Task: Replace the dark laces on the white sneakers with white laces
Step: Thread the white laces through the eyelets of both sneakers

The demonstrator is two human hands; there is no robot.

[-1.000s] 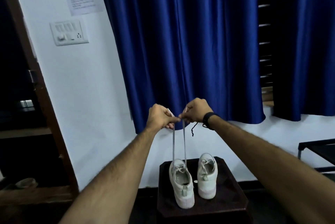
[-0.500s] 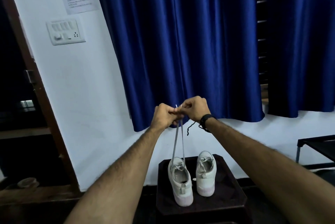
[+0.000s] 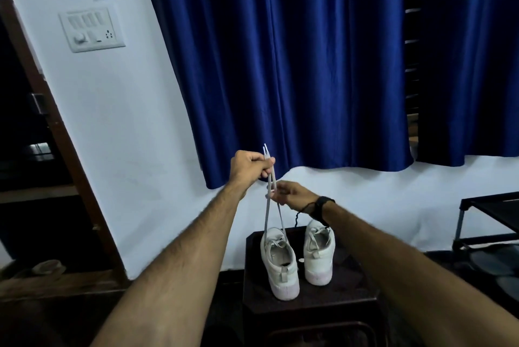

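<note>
**A:** White flat lace [image 3: 267, 207] is already threaded through the left white low-top sneaker [image 3: 279, 262]. Both ends run up taut to the hands. Status on grip?

**B:** Left hand [image 3: 247, 168] is fisted around both strands just below the 2 tips, which stick out above the knuckles. Right hand [image 3: 292, 195] sits lower and pinches the same 2 strands between thumb and fingers.

**A:** Other shoe?

**B:** Right white sneaker [image 3: 319, 255] stands just beside the first, heels toward camera, both on the dark wooden stool [image 3: 351, 294]. It looks laced in white too. A thin dark cord hangs at the right wrist; can't tell if that's an old lace or part of the wristband.

**A:** Handling notes?

**B:** My read: lace is soft, light, zero stiffness, only holds shape under tension. Flat weave can slip if pinched loosely. Hold near the stiff tips for evening lengths, lower down for tying. Shoe is light, so a hard pull could lift or tip it.
</note>
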